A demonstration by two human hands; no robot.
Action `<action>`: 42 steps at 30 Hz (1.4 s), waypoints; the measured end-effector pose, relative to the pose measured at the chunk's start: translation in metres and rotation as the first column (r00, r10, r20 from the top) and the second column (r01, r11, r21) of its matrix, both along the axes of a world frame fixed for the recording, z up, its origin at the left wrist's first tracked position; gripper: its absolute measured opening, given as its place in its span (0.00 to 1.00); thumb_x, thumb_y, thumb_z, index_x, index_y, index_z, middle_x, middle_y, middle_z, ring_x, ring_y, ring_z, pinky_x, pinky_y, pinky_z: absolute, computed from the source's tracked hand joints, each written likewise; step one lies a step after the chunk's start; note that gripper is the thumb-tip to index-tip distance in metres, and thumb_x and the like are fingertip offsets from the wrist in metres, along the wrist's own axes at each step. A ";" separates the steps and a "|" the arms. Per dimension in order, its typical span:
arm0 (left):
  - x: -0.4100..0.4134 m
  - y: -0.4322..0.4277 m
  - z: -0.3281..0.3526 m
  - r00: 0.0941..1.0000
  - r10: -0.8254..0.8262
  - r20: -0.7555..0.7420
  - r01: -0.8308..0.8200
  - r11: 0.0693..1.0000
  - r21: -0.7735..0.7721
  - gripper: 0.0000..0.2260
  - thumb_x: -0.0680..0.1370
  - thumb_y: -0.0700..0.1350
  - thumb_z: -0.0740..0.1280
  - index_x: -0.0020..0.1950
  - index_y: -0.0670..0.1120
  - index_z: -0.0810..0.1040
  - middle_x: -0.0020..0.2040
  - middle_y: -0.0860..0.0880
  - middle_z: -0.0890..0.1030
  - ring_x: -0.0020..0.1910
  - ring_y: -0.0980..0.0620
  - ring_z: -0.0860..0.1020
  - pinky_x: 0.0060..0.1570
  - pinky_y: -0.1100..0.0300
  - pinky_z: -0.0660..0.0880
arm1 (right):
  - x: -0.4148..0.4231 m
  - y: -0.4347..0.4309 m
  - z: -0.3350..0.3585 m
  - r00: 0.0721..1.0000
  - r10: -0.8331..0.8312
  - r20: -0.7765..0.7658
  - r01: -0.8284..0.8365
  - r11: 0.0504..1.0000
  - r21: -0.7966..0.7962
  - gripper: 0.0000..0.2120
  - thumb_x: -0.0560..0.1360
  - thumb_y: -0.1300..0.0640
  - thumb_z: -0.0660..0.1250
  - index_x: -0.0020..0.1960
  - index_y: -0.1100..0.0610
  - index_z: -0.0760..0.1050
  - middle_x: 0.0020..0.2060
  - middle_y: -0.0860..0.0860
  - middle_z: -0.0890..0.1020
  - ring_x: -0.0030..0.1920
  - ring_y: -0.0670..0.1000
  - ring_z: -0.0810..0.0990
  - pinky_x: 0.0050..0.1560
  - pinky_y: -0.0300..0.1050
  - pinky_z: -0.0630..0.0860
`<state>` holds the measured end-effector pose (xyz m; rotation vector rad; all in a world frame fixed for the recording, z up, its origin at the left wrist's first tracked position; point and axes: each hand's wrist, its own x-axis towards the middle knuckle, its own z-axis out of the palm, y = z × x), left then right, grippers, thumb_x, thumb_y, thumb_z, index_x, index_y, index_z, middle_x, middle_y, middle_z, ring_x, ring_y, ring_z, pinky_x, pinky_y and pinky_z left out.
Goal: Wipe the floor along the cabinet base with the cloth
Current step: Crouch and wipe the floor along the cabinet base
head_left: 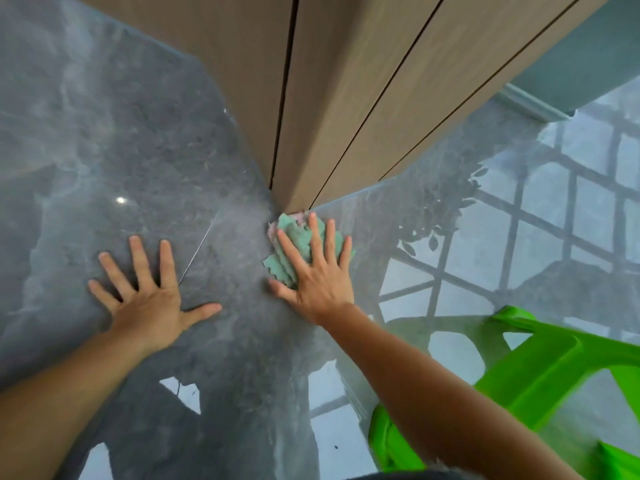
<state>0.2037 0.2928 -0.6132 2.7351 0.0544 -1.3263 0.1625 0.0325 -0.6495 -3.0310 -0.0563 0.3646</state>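
Head view: right hand [317,271] spread flat, pinning the bunched green cloth [294,247] at the cabinet [311,133] corner, left hand [149,292] splayed empty on glossy floor [104,150], where it could slip.

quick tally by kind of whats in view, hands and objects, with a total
hands: 2, left hand flat on the floor, right hand pressing the cloth
cloth: 1, green cloth at the cabinet corner
cabinet: 1, wooden cabinet
stool: 1, green plastic stool
total: 5
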 end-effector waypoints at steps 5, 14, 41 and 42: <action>-0.001 0.003 -0.006 1.000 0.021 -0.014 -0.022 1.000 -0.020 0.60 0.51 0.86 0.46 0.66 0.58 0.13 0.65 0.49 0.10 0.74 0.30 0.24 0.70 0.28 0.34 | 0.021 -0.113 0.002 0.949 -0.316 -0.009 0.313 0.943 -0.113 0.40 0.73 0.24 0.43 0.79 0.40 0.41 0.81 0.57 0.45 0.80 0.63 0.44 0.76 0.70 0.47; -0.002 0.001 -0.004 0.999 0.042 -0.006 -0.042 0.998 -0.055 0.64 0.53 0.84 0.51 0.77 0.55 0.25 0.76 0.47 0.21 0.77 0.30 0.30 0.71 0.27 0.38 | 0.062 -0.124 0.017 0.674 -0.702 -0.228 0.716 0.697 -0.030 0.48 0.64 0.18 0.38 0.77 0.39 0.33 0.78 0.57 0.32 0.77 0.65 0.32 0.73 0.73 0.37; 0.002 0.001 -0.004 0.999 0.021 0.036 -0.018 0.996 -0.087 0.61 0.52 0.84 0.45 0.67 0.53 0.15 0.63 0.45 0.10 0.73 0.28 0.24 0.63 0.30 0.23 | -0.010 0.053 0.006 0.957 -0.233 -0.172 0.251 0.963 0.093 0.42 0.71 0.23 0.42 0.79 0.41 0.37 0.79 0.61 0.38 0.76 0.66 0.31 0.70 0.70 0.29; 0.002 0.001 -0.005 0.999 0.030 0.045 -0.026 0.996 -0.085 0.61 0.51 0.85 0.44 0.66 0.53 0.14 0.64 0.44 0.10 0.72 0.28 0.23 0.65 0.28 0.27 | -0.012 0.063 0.006 0.974 -0.159 -0.162 0.172 0.983 0.071 0.42 0.72 0.23 0.43 0.79 0.42 0.38 0.79 0.62 0.39 0.77 0.67 0.32 0.70 0.71 0.30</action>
